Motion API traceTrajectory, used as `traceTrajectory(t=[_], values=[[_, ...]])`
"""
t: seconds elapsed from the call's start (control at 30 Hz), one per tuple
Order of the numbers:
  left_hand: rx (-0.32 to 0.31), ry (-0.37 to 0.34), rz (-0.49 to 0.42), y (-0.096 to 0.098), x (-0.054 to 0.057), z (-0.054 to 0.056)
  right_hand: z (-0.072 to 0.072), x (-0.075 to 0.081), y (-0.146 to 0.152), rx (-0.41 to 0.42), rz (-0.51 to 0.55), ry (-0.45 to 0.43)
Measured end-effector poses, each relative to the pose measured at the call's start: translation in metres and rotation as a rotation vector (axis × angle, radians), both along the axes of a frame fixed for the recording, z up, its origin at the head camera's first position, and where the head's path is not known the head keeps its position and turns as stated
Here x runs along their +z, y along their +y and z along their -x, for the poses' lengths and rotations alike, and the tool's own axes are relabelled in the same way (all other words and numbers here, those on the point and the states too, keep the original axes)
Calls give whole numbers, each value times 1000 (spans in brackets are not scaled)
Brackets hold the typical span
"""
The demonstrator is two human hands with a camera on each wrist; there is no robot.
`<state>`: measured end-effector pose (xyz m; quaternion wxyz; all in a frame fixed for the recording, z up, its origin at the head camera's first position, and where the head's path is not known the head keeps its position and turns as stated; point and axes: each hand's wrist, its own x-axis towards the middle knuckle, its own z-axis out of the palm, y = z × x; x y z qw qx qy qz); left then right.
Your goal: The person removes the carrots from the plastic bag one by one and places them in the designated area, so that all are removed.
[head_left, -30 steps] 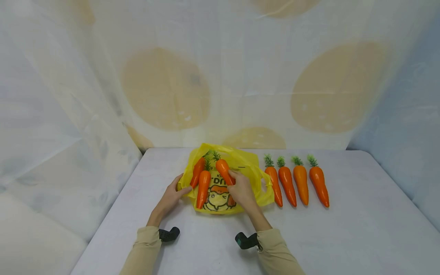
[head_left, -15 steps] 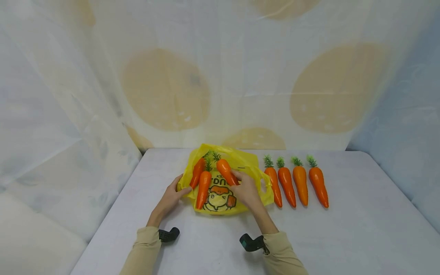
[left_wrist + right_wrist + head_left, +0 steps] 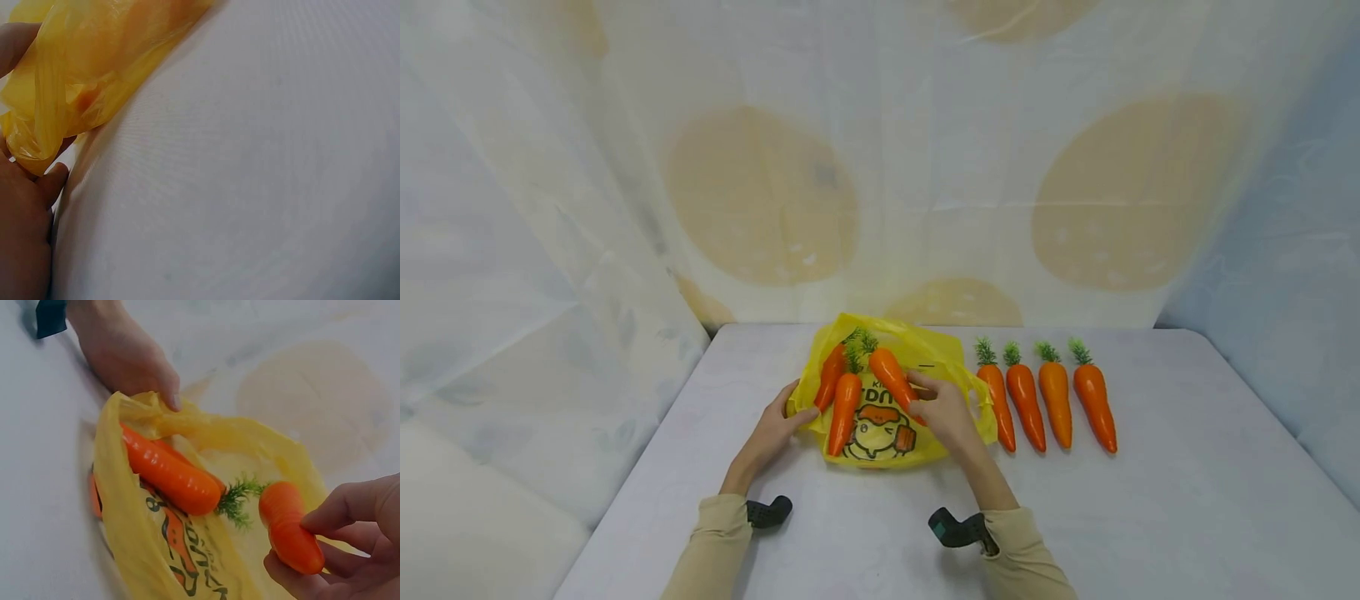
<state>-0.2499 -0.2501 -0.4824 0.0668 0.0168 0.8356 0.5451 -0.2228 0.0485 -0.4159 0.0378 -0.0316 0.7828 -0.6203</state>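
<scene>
A yellow plastic bag (image 3: 943, 358) with a printed cartoon lies on the table, its mouth spread wide. Pinched at its left edge by my left hand (image 3: 772, 427), the bag's film bunches between thumb and fingers. My right hand (image 3: 949, 414) holds a glossy orange carrot (image 3: 890, 372) near its tapered end, between thumb and fingertips; the carrot slants over the bag, leafy top pointing back left. Two more carrots lie in the left part of the bag, one carrot (image 3: 846, 410) in front and another carrot (image 3: 830, 375) behind it. The right wrist view shows the held carrot (image 3: 289, 528) close up.
Right of the bag, several carrots (image 3: 1056, 404) lie side by side on the white table (image 3: 1180, 500), green tops toward the back. The bag's right handle overlaps the nearest one. A patterned cloth (image 3: 917, 167) hangs behind the table.
My right hand has shifted a little to the right and its fingers now sit closer to the held carrot's tip. My left hand has stayed at the bag's edge.
</scene>
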Motion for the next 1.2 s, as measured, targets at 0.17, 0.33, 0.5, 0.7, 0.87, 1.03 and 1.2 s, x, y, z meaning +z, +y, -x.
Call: traceTrajectory(t=[0.17, 0.33, 0.5, 0.7, 0.87, 1.03, 1.2], values=[[-3, 12, -3, 0, -1, -1, -1, 4, 5, -20, 31, -18], [-2, 19, 10, -1, -3, 1, -2, 9, 8, 13, 113, -24], [0, 16, 11, 0, -2, 1, -3, 12, 8, 24, 142, -37], [1, 8, 8, 0, -1, 1, -7, 19, 9, 34, 188, -44], [-12, -5, -1, -2, 0, 0, -9, 24, 10, 41, 247, -34], [-17, -6, -12, -2, 0, 1, -10, 26, 12, 47, 244, -19], [-20, 11, -17, -2, 0, 0, -13, 28, 19, 38, 238, 17]])
